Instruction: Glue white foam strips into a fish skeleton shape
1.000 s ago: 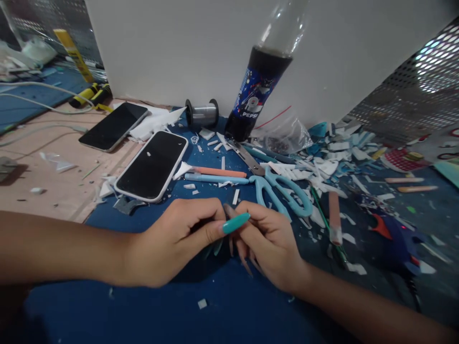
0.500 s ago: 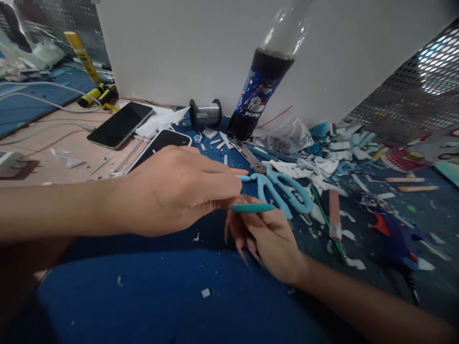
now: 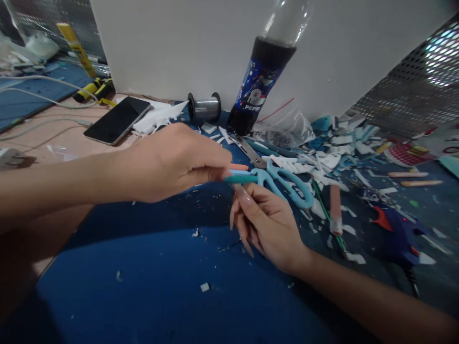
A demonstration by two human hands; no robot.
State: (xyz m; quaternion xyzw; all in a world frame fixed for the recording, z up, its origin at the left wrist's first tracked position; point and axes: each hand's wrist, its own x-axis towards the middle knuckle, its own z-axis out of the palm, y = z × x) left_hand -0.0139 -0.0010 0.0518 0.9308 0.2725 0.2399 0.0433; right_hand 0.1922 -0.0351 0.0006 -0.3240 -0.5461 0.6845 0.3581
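My left hand (image 3: 172, 160) is raised over the blue mat (image 3: 161, 282), its fingertips pinched on a teal stick (image 3: 241, 179) that points right. The stick's tip sits close to an orange stick (image 3: 238, 167) and a light blue stick (image 3: 239, 172), beside the teal scissors (image 3: 285, 184). Just below the teal stick rests my right hand (image 3: 267, 224), with its long-nailed fingers loose, apart and pointing down, and nothing in them. Its thumb comes close under the stick. My left hand hides the white-cased phone.
A Pepsi bottle (image 3: 256, 91) and a wire spool (image 3: 204, 107) stand by the white wall. A dark phone (image 3: 116, 119) lies at the left. Paper scraps (image 3: 337, 153), a plastic bag (image 3: 287, 131), a metal blade (image 3: 247, 150) and a blue glue gun (image 3: 398, 234) crowd the right side.
My left hand lifted from the mat with the teal stick and carried it up and right toward the sticks by the scissors. My right hand let go of it and stayed low.
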